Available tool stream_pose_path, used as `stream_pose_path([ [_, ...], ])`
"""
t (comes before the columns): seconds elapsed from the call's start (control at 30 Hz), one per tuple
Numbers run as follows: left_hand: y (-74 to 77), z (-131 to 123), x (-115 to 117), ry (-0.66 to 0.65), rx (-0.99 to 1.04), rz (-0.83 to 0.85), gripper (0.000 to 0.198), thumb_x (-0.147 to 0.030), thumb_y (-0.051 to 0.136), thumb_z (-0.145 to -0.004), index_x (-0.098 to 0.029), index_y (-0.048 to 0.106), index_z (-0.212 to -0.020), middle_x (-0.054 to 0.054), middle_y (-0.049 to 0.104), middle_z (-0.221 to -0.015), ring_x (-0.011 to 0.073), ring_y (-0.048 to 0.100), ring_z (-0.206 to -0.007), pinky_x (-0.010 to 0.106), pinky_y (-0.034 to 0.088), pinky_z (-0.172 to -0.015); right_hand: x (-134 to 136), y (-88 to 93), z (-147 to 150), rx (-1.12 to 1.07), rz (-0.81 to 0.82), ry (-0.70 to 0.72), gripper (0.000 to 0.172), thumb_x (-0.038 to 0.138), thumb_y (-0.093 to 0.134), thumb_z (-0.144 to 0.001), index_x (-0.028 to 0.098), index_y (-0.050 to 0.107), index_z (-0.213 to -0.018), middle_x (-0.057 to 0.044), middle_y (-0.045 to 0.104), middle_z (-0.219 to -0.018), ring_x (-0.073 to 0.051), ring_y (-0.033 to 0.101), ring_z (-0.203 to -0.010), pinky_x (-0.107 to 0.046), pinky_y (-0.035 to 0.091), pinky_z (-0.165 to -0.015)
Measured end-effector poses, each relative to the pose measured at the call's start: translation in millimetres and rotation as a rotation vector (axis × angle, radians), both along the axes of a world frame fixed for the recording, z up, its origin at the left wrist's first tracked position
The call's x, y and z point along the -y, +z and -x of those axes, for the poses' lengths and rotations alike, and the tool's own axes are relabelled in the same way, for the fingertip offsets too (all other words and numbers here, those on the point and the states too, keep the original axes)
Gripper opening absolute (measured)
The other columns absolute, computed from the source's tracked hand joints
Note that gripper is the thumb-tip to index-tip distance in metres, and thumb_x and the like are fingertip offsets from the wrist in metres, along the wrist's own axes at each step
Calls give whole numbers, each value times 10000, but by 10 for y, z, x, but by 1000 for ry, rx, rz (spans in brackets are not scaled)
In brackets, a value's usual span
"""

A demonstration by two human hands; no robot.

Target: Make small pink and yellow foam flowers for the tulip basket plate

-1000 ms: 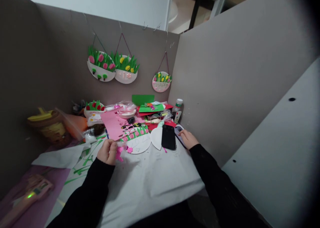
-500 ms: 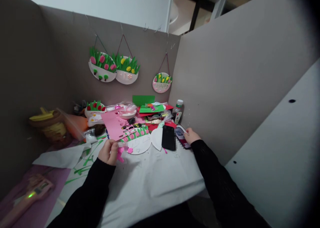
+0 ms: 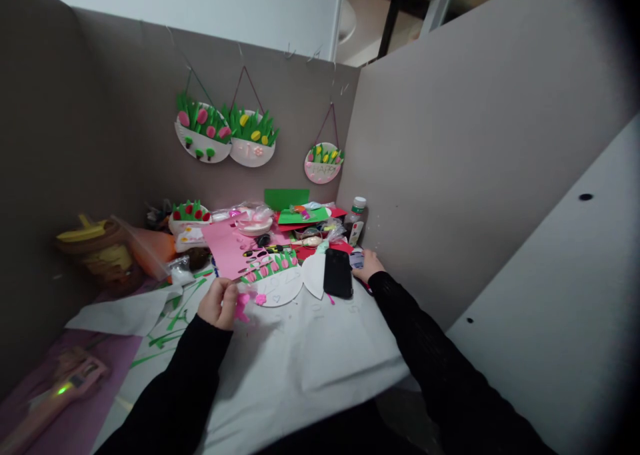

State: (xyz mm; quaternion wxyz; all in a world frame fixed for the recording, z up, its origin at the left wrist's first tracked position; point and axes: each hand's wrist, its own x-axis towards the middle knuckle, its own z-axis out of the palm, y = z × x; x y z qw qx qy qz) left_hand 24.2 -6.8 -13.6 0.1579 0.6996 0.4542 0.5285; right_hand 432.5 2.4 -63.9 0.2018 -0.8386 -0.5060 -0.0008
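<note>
My left hand (image 3: 217, 303) is closed around a small pink foam piece (image 3: 243, 306), held just left of a white half paper plate (image 3: 277, 286) trimmed with green grass and pink tulips. My right hand (image 3: 367, 266) rests on a phone with a lit screen (image 3: 357, 260) near the right partition; its fingers lie over the phone, partly hidden. A second, black phone (image 3: 337, 274) lies face down between the plate and my right hand.
A pink foam sheet (image 3: 225, 248) with cut-outs, green and red sheets, a glue bottle (image 3: 357, 210) and plastic bags crowd the back. Three finished plate crafts hang on the grey partition (image 3: 250, 138). A glue gun (image 3: 55, 392) with a green light lies at the near left.
My right hand slid back and forth over the lit phone and now covers more of it. My left hand stayed put with the pink piece.
</note>
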Motion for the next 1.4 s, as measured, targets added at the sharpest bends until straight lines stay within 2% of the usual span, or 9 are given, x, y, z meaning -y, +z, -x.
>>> stream_pose_path([
  [0.27,-3,3,19,17,-38,-13,226,-381,365,-821,-208,448,-702,-38,460,-518,130,444,-483,251,361,-509,176,111,436,19,-82,98,482,355,547,-742,128,437,-1152,-165,379,-1253,-260,438,-1137,-353,334,-961],
  [0.4,-30,-8,24,1,-52,-13,212,-371,361,-817,-213,441,-700,-29,455,-519,134,440,-485,262,370,-513,176,66,914,-26,-66,216,616,460,583,-695,145,410,-1195,-176,213,-1380,-326,326,-1217,-418,314,-969],
  [0.6,-32,-6,50,-42,-78,-62,195,-354,368,-808,-212,440,-696,-13,489,-561,141,464,-528,272,388,-547,17,115,1217,-74,27,78,528,329,600,-668,166,427,-1140,-162,124,-1426,-378,249,-1226,-517,352,-887],
  [0.9,-51,-20,68,-69,-58,-122,202,-333,371,-828,-200,454,-701,-7,486,-592,139,467,-552,267,377,-557,147,297,436,49,-34,-67,399,273,622,-591,188,478,-953,-125,190,-1398,-354,287,-1208,-523,379,-850],
  [1.1,-80,-51,57,-80,-79,-138,205,-324,360,-836,-195,453,-707,-5,485,-599,137,466,-558,262,373,-559,199,174,101,43,117,52,359,155,629,-554,161,547,-904,-153,338,-1316,-339,296,-1235,-485,348,-910],
  [1.2,-89,-39,36,-59,-82,-121,207,-333,366,-833,-193,453,-709,-6,484,-601,133,455,-557,261,369,-560,338,184,389,54,120,128,345,210,589,-647,212,563,-991,-91,277,-1396,-340,159,-1308,-539,275,-951],
  [1.27,-89,-32,26,-45,-84,-95,202,-334,373,-829,-193,452,-707,-13,476,-590,129,446,-546,258,365,-557,469,214,709,80,100,384,395,289,545,-721,219,530,-1110,-81,253,-1427,-304,116,-1331,-506,232,-998],
  [1.33,-84,-33,27,-41,-82,-76,203,-337,377,-825,-193,452,-703,-18,468,-580,126,438,-535,254,361,-551,555,230,1054,82,107,567,571,337,530,-739,186,402,-1274,-99,231,-1443,-276,129,-1336,-459,203,-1033],
  [1.4,-76,-39,37,-51,-75,-72,206,-341,379,-821,-192,458,-702,-19,465,-579,124,437,-534,251,360,-551,539,221,1344,103,130,540,735,346,537,-729,147,244,-1373,-115,167,-1464,-291,111,-1340,-458,171,-1048],
])
